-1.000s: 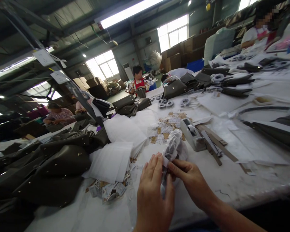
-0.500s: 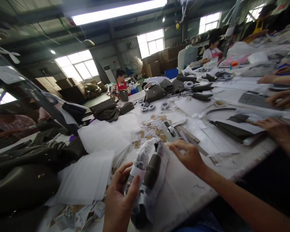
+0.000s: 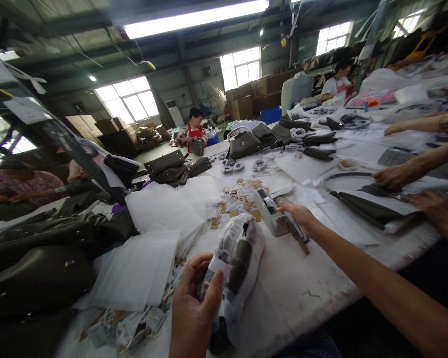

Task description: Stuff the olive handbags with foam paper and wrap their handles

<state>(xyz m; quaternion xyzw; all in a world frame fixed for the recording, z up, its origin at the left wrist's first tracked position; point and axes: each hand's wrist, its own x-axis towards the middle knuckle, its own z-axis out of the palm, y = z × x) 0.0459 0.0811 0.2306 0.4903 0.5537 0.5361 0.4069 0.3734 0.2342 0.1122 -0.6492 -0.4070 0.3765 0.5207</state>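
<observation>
My left hand (image 3: 196, 298) grips a dark olive bag piece (image 3: 241, 261) partly covered in translucent wrapping. A white band (image 3: 220, 267) lies under my thumb, around a bundled, wrapped strap or handle (image 3: 226, 243) along its left side. The lower end of the piece rests on or just over the table. My right hand (image 3: 300, 219) is at the near end of a grey tape dispenser (image 3: 272, 214), its fingers pinched together at the cutting edge. Whatever lies between those fingertips is too small to make out. Flat strips (image 3: 298, 236) lie just under that hand.
White sheets (image 3: 134, 268) are stacked at left, beside dark olive bags (image 3: 37, 278). Tags with strings (image 3: 235, 199) lie scattered beyond the dispenser. At right, a co-worker's hands (image 3: 433, 204) are on another olive bag (image 3: 373, 204). A slanted post (image 3: 74, 159) stands left.
My right hand has moved from beside the wrapped piece, away and to the right, onto the tape dispenser. My left hand keeps its hold. Co-workers' hands at right have shifted.
</observation>
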